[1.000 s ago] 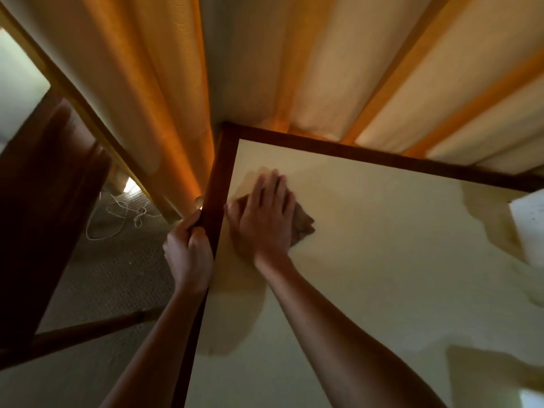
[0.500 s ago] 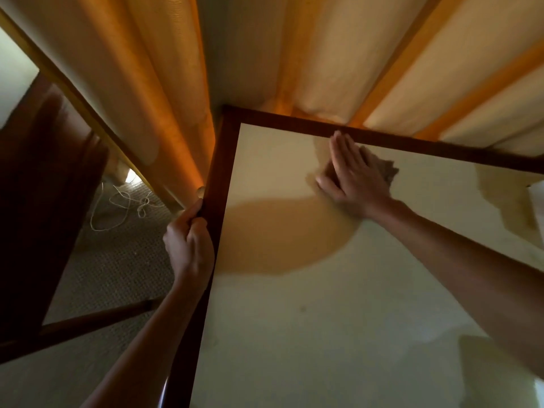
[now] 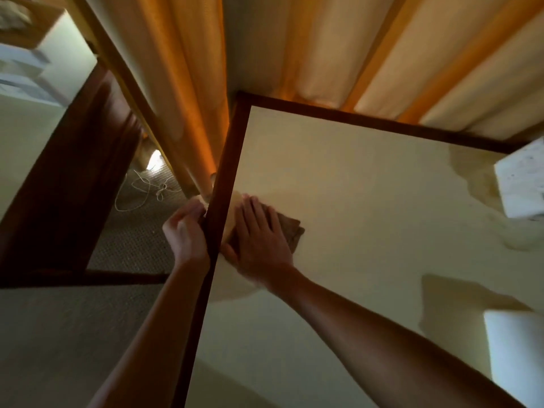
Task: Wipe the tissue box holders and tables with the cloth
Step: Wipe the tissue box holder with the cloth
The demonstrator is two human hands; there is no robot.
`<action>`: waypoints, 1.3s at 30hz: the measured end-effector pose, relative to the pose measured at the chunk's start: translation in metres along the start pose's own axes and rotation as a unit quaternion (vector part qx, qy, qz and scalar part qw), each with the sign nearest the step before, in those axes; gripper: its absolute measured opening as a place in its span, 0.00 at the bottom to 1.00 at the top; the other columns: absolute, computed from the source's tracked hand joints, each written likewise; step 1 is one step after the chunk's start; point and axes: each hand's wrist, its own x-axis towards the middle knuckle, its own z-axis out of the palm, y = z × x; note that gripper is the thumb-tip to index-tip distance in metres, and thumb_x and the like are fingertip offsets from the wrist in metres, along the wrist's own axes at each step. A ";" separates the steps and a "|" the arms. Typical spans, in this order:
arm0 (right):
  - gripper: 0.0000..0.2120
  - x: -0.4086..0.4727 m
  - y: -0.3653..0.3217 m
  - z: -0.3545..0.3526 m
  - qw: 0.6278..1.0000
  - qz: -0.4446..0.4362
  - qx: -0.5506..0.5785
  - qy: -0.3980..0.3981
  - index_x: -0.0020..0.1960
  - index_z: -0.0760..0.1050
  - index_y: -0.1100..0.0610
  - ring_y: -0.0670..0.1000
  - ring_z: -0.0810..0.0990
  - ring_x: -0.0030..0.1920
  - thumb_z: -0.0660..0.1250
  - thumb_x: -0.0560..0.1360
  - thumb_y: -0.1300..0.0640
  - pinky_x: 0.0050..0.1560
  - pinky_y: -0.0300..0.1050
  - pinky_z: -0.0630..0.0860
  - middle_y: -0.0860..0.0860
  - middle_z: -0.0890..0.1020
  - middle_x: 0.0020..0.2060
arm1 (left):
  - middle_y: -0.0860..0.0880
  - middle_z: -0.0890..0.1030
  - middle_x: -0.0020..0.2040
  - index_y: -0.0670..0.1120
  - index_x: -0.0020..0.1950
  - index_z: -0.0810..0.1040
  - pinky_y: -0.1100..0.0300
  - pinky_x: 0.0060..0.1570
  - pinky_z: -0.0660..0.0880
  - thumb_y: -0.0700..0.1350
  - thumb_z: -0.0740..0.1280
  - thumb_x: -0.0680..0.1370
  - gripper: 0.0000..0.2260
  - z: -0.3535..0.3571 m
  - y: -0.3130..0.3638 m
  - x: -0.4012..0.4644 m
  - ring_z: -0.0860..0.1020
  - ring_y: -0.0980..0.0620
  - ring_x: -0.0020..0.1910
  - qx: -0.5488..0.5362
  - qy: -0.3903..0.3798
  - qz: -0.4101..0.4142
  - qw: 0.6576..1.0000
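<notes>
At the table's [image 3: 368, 231] left edge, just inside the dark frame: cloth [image 3: 290, 232], brown, folded, lying flat on the pale top under my right hand [image 3: 260, 240].

Right hand: fingers straight and together, palm down, pressing the cloth to the top; nothing curled round it. Only the cloth's right-hand part showed past the fingers.

Left hand [image 3: 187, 235]: fingers wrapped over the frame at the left edge, gripping it to steady the table.

Box [image 3: 519, 181], white: near the right edge, towards the far corner, well apart from the cloth. I took it for a tissue box holder but could not tell for sure. A second white thing [image 3: 515, 354] sat at the right edge nearer me, cut off by the frame of the view.

Curtain [image 3: 323, 54]: hanging along the far edge and left corner, close to the frame.

Step, as I judged it: wiping the top along the left edge.

Handling notes, my judgement only:
- Keep the palm flat so the whole fold bears on the top, not just the fingertips.
- Run strokes parallel to the frame, each overlapping the one beside it, so no strip is missed.
- Take the cloth right up against the frame's inner line, where dust would sit.
- Hold the left-hand grip while pushing, so the table does not shift.
- Stop short of the curtain at the far corner.
</notes>
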 end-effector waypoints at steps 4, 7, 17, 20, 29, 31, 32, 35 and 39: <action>0.40 -0.058 0.032 0.000 0.999 0.015 -0.035 -0.023 0.80 0.51 0.64 0.59 0.46 0.81 0.46 0.80 0.37 0.78 0.59 0.46 0.61 0.52 0.80 | 0.50 0.83 0.51 0.42 0.54 0.83 0.60 0.51 0.78 0.33 0.57 0.76 0.16 -0.024 -0.031 -0.068 0.80 0.56 0.47 0.182 0.040 0.183 0.965; 0.41 -0.112 0.062 0.005 0.994 0.108 -0.016 -0.006 0.79 0.56 0.67 0.62 0.53 0.80 0.46 0.79 0.37 0.77 0.61 0.53 0.63 0.56 0.79 | 0.51 0.81 0.54 0.40 0.54 0.82 0.71 0.59 0.71 0.32 0.55 0.70 0.20 -0.034 -0.063 -0.126 0.78 0.57 0.55 0.228 -0.058 0.278 0.931; 0.39 -0.320 0.115 0.034 0.978 0.204 -0.012 0.040 0.78 0.58 0.65 0.62 0.56 0.79 0.48 0.80 0.36 0.76 0.62 0.58 0.62 0.59 0.79 | 0.49 0.83 0.51 0.43 0.48 0.83 0.70 0.58 0.71 0.31 0.55 0.66 0.20 -0.006 -0.155 -0.277 0.79 0.55 0.53 0.272 -0.275 0.307 0.869; 0.38 -0.368 0.123 0.046 0.986 0.164 -0.019 0.039 0.78 0.60 0.65 0.62 0.58 0.79 0.49 0.81 0.37 0.75 0.63 0.60 0.62 0.61 0.78 | 0.50 0.82 0.51 0.42 0.48 0.83 0.70 0.58 0.72 0.32 0.54 0.66 0.21 0.002 -0.173 -0.317 0.79 0.58 0.54 0.269 -0.303 0.287 0.868; 0.36 -0.478 0.193 0.047 0.995 0.086 -0.046 -0.003 0.80 0.56 0.62 0.57 0.53 0.80 0.48 0.82 0.38 0.77 0.60 0.57 0.58 0.58 0.79 | 0.57 0.81 0.52 0.49 0.49 0.81 0.69 0.58 0.73 0.29 0.54 0.68 0.23 0.036 -0.213 -0.404 0.76 0.67 0.56 0.275 -0.355 0.273 0.851; 0.36 -0.493 0.208 0.045 0.999 0.052 -0.004 0.004 0.81 0.53 0.61 0.55 0.49 0.80 0.48 0.82 0.38 0.79 0.57 0.50 0.57 0.55 0.80 | 0.57 0.80 0.52 0.49 0.50 0.81 0.64 0.57 0.75 0.27 0.54 0.71 0.23 0.050 -0.217 -0.420 0.77 0.65 0.55 0.264 -0.362 0.247 0.859; 0.35 -0.496 0.211 0.042 0.997 0.052 0.050 0.022 0.81 0.52 0.60 0.54 0.48 0.80 0.48 0.82 0.38 0.79 0.55 0.48 0.56 0.55 0.80 | 0.55 0.81 0.52 0.48 0.51 0.81 0.61 0.57 0.77 0.27 0.54 0.71 0.23 0.056 -0.218 -0.422 0.78 0.63 0.55 0.259 -0.361 0.227 0.867; 0.28 -0.515 0.217 0.028 0.938 0.174 0.228 0.195 0.75 0.67 0.59 0.55 0.69 0.72 0.54 0.81 0.43 0.73 0.52 0.65 0.56 0.73 0.71 | 0.52 0.82 0.51 0.52 0.51 0.80 0.55 0.54 0.78 0.35 0.54 0.70 0.21 0.082 -0.216 -0.432 0.80 0.55 0.54 0.251 -0.355 0.170 0.884; 0.16 -0.529 0.242 0.006 0.767 0.406 0.368 0.332 0.68 0.73 0.60 0.50 0.76 0.59 0.61 0.81 0.58 0.58 0.39 0.74 0.53 0.78 0.59 | 0.48 0.79 0.59 0.49 0.58 0.77 0.54 0.48 0.80 0.30 0.54 0.76 0.20 0.123 -0.203 -0.445 0.81 0.48 0.52 0.241 -0.337 0.054 0.909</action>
